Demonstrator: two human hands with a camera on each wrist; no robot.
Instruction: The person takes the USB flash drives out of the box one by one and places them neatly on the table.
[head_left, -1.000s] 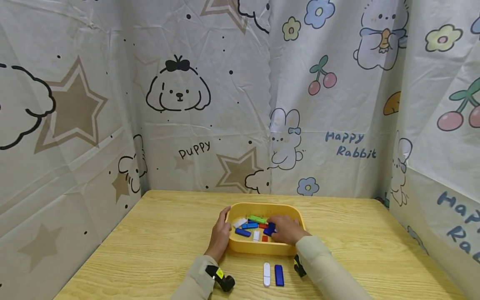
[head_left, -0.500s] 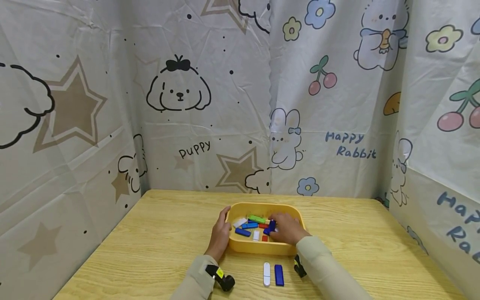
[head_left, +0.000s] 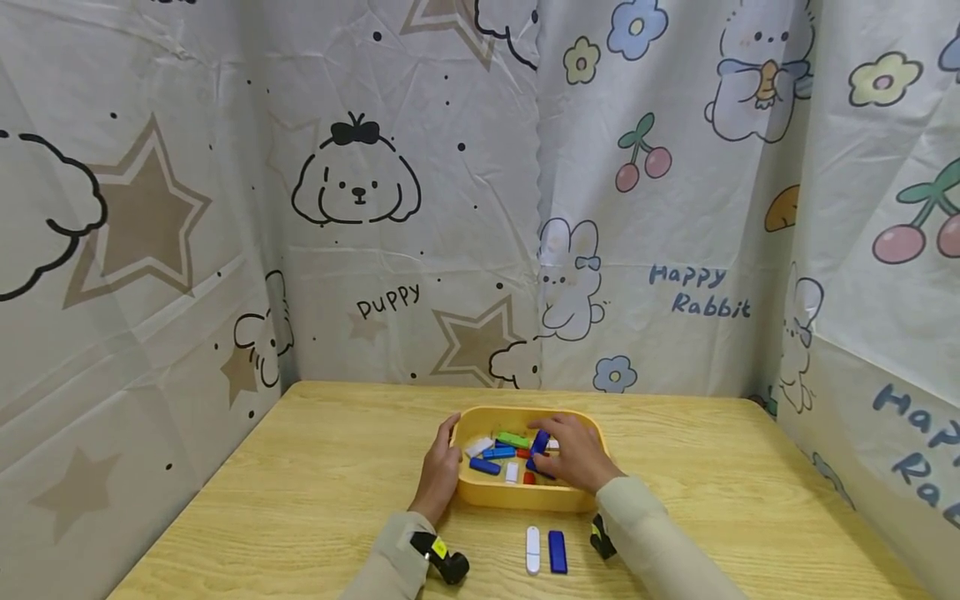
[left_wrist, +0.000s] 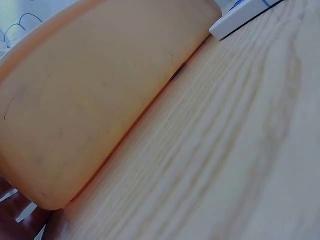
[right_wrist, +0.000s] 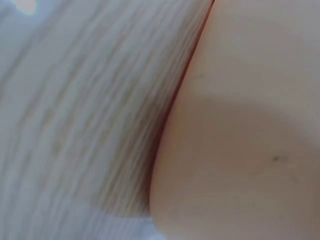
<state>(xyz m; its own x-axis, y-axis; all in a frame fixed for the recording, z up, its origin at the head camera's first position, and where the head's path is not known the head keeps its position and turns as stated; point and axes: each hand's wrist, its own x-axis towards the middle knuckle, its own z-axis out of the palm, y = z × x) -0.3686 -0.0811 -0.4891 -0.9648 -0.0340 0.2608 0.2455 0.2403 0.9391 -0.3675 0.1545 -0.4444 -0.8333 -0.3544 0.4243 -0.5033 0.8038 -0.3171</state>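
**A:** Dark blue stick — where though?

**B:** Inside yellow tray, pinched by right hand. Left hand cupping tray's left wall, fingers relaxed.

**A:** Room around?

**B:** Plenty of bare table both sides; white stick and blue stick just below near edge.

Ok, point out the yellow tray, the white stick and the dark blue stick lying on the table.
yellow tray (head_left: 517, 497), head view, near wall.
white stick (head_left: 532, 550), head view, middle of body.
dark blue stick (head_left: 557, 552), head view, middle of body.
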